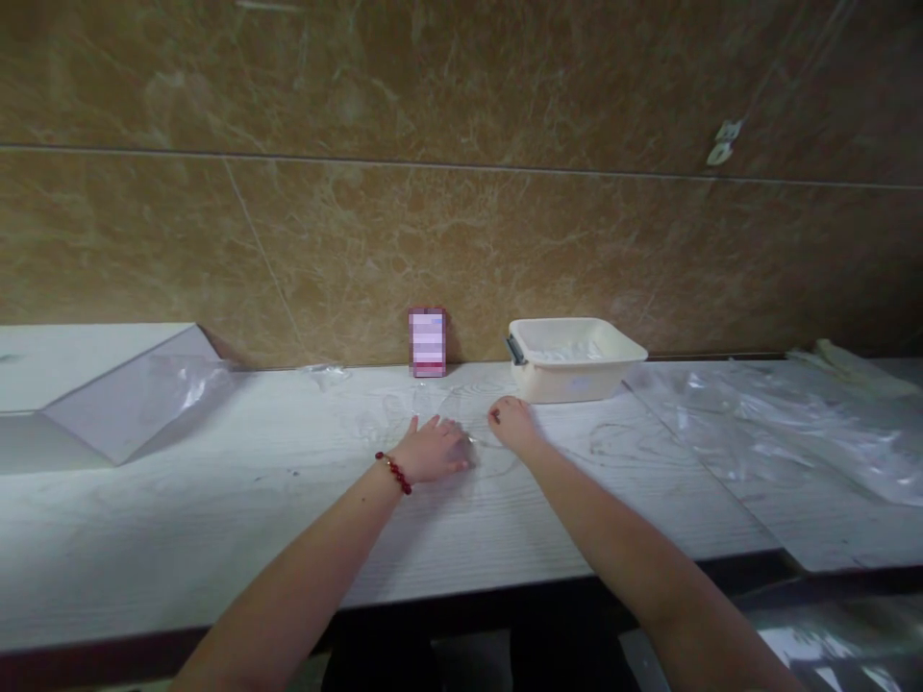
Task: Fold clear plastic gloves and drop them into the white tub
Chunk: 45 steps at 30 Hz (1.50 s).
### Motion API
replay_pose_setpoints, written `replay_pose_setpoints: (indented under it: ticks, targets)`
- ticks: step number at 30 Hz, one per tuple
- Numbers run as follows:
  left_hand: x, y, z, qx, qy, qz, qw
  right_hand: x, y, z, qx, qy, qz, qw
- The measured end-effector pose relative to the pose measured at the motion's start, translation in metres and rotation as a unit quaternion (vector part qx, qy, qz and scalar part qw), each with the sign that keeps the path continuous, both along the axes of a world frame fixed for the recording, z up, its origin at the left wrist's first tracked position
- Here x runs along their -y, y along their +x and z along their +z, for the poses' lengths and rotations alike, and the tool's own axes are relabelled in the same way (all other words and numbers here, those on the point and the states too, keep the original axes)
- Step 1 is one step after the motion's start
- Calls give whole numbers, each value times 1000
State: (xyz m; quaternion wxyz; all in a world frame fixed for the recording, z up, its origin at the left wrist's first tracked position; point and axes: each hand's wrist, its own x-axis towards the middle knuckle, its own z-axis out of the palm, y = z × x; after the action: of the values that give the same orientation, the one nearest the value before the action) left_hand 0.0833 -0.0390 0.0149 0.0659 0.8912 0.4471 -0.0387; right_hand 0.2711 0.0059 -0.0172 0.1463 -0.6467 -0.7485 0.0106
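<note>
My left hand (433,449), with a dark red bead bracelet (395,473) at the wrist, lies palm down on the table with its fingers spread. Clear plastic film (382,418) lies beside and beyond its fingertips, and a small shiny spot shows by the fingers. A short way to the right, my right hand (513,423) is closed, low over the table. A small dark mark shows at its fingers; whether that is a ring or a held thing I cannot make out. Just behind the right hand stands a cream plastic bin (577,384) with a grey handle clip and clear plastic inside.
A phone (428,342) with a lit screen leans on the brown tiled wall (461,231). At the left stands a white box (93,384) with clear plastic by it. Large clear plastic bags (800,432) cover the right of the white wood-grain table (237,538).
</note>
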Motion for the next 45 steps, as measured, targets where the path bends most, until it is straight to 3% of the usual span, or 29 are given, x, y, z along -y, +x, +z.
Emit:
replay_pose_setpoints:
  ticks: [7,18,25,29,32,35,38,41,43,45]
  targets:
    - [5,-6,-18,21,3,-11,1000,6,-3,2,-2,-2,1,1000]
    - [4,-6,-17,29,-9,-7,1000,15,-10,7,-74,29,25,996]
    - [6,-5,-17,29,-9,-3,1000,23,-14,9,-214,-69,39,974]
    - [3,-4,-17,54,-1,-1,999,28,-16,7,-240,-79,71,965]
    - [-2,-3,-14,128,23,27,991,31,-20,9,-258,-72,93,959]
    - [-7,-2,-10,270,23,144,952,35,-23,12,-272,-54,120,953]
    - [-9,0,-10,414,-124,275,859,37,-26,12,-274,-43,145,950]
    - [-10,3,-15,509,-248,295,770,39,-28,11,-272,-41,170,946]
    - [-12,2,-18,528,-247,281,762,39,-28,11,-266,-42,187,945]
    - [-14,-1,-20,511,-211,269,789,39,-26,13,-258,-42,202,944]
